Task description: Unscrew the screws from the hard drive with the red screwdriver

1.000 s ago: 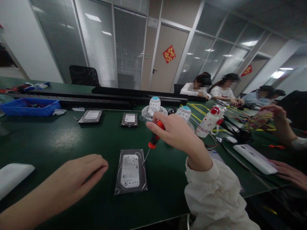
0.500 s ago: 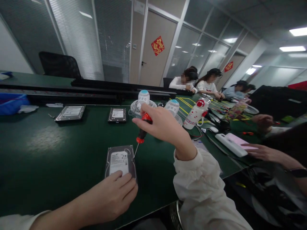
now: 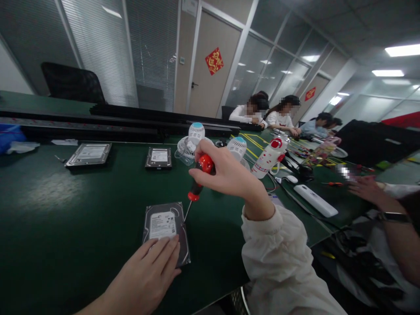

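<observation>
A silver-grey hard drive (image 3: 180, 236) with a white label lies flat on the green table in front of me. My left hand (image 3: 149, 271) rests on its lower part, fingers stretched out flat over the label and cover. A screwdriver (image 3: 197, 183) with a red and black handle is gripped in my right hand (image 3: 226, 168). The handle leans to the right, and the thin shaft runs down to the drive's upper right edge. Its tip appears to touch there; the screw itself is too small to make out.
Two more hard drives, a larger one (image 3: 90, 155) and a smaller one (image 3: 159, 157), lie farther back. Beyond my right hand stand white fans (image 3: 197, 131) and a white bottle (image 3: 269, 157). A white power strip (image 3: 315, 200) and a co-worker's hands (image 3: 369, 190) are at right.
My left hand has slid left and its fingers have straightened on the drive. The screwdriver handle has shifted slightly right. At right, a co-worker's hand and the pink item have left the power strip.
</observation>
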`<state>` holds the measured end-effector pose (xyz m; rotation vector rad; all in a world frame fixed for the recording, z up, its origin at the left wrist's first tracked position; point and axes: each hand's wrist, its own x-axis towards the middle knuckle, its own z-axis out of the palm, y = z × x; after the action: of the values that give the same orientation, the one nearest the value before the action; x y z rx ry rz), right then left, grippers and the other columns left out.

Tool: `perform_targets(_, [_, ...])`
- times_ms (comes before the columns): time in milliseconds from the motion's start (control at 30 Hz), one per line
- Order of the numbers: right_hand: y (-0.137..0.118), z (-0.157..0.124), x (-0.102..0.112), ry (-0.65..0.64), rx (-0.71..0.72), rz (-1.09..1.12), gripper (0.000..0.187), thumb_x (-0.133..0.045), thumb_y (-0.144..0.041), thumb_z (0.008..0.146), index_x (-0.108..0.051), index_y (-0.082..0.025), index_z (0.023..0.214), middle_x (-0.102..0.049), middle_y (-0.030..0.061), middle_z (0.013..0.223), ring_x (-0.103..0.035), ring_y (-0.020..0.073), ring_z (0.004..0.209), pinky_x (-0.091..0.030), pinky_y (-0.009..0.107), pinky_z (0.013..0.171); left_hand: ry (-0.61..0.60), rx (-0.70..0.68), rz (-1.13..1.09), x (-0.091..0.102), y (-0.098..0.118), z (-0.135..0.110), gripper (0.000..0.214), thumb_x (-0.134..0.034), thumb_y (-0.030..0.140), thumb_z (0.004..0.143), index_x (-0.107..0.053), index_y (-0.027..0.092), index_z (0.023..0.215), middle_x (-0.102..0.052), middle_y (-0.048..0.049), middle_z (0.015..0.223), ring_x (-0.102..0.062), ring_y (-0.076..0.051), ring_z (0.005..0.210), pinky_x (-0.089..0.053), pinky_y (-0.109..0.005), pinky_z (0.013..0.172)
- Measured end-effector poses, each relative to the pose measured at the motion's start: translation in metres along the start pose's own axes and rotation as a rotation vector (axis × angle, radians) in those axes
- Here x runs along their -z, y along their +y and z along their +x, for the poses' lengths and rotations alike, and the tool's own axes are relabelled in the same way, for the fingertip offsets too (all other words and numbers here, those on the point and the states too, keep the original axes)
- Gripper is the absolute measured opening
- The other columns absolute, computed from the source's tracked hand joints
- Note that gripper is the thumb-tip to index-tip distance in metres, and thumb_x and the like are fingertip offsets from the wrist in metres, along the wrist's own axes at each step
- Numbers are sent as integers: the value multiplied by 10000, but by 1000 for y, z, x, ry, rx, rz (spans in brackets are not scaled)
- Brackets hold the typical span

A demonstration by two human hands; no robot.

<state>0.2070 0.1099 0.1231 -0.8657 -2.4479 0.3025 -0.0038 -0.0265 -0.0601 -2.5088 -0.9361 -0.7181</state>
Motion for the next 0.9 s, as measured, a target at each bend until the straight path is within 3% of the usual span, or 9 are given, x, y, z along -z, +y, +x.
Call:
perform_targets(133, [1, 1, 3, -34, 95, 75, 122, -604, -253, 881, -531, -186, 952, -531, -49, 765, -475, 94, 646, -362, 273, 673, -8, -7, 14, 1, 0, -3, 433, -380, 286, 1121, -790, 155, 1171, -785, -109, 1233, -691, -271, 1126, -449, -423, 953])
perform_targets(333, [-2, 0, 1, 26, -70, -133, 306, -588, -485, 963, -532, -197, 877, -449, -65, 646, -402, 101, 590, -273, 290, 621, -14, 9, 26, 2, -1, -2, 397, -433, 333, 1119, -793, 175, 1170, -780, -89, 1258, -687, -255, 1157, -461, -397, 951])
perform_targets(533, [1, 0, 3, -7, 89, -2, 170, -601, -241, 870, -520, -185, 1008, -563, -37, 810, -485, 99, 677, -364, 260, 691, -7, 26, 3, -3, 0, -5, 445, -379, 340, 1137, -793, 181, 1173, -784, -80, 1253, -693, -242, 1161, -460, -391, 954])
perform_targets(600, [2, 2, 3, -20, 57, -35, 169, -609, -328, 923, -543, -185, 984, -558, -44, 760, -484, 99, 649, -343, 266, 666, 2, 23, -3, -4, 0, -5, 409, -424, 348, 1126, -791, 174, 1173, -783, -88, 1252, -693, -247, 1159, -466, -387, 942])
perform_targets(700, [3, 3, 2, -3, -31, -111, 336, -635, -516, 944, -553, -194, 890, -521, -60, 671, -446, 94, 586, -292, 276, 617, -12, 7, -8, -3, 0, -5, 336, -530, 373, 1089, -781, 179, 1203, -779, -94, 1260, -690, -260, 1166, -479, -386, 934])
perform_targets(833, [2, 1, 4, -36, 91, -63, 187, -629, -323, 908, -590, -174, 1015, -533, -57, 724, -469, 88, 614, -349, 262, 657, -59, -47, 40, -1, -2, -5, 324, -567, 342, 1074, -769, 140, 1225, -765, -130, 1284, -697, -290, 1170, -499, -411, 924])
perform_targets(900, [1, 1, 4, -53, 133, -56, 233, -608, -292, 901, -603, -160, 1093, -526, -55, 734, -469, 88, 616, -358, 260, 660, -35, -61, 36, -3, -2, -5, 351, -516, 337, 1093, -768, 129, 1221, -769, -137, 1272, -708, -293, 1148, -507, -417, 898])
